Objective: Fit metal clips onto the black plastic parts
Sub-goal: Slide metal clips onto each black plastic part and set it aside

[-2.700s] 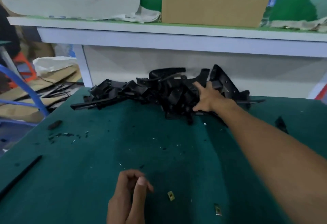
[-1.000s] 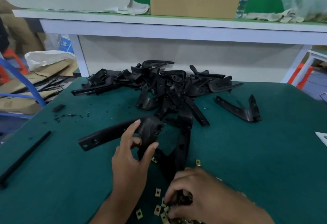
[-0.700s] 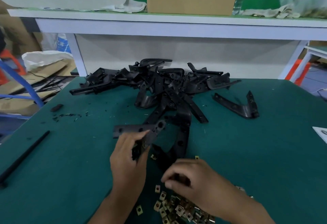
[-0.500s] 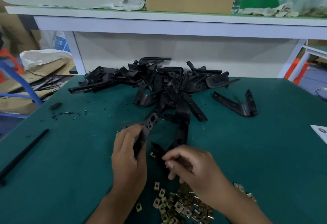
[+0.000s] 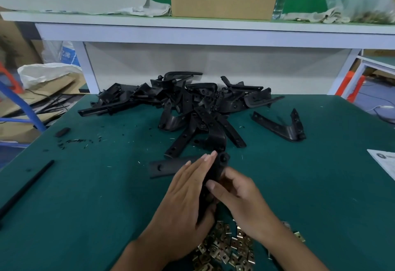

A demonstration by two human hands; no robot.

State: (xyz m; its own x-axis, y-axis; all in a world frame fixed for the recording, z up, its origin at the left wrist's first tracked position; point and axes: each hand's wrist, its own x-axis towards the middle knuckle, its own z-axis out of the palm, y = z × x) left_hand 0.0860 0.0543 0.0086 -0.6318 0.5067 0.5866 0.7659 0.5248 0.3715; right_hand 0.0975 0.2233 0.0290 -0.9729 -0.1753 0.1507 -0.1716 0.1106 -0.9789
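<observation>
Head view: both hands [image 5: 215, 202] grip black part [image 5: 220, 165]; clip heap [image 5: 226, 249] below, parts pile [image 5: 192, 104] beyond.

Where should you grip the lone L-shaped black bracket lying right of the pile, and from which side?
Take the L-shaped bracket by its long flat arm, coming from above and the near side. That arm lies flat on the green mat, clear of the pile, while the short arm stands up.

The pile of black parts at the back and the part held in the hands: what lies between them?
In the head view, a few loose black plastic parts trail from the pile toward the held part; otherwise green mat.
</observation>
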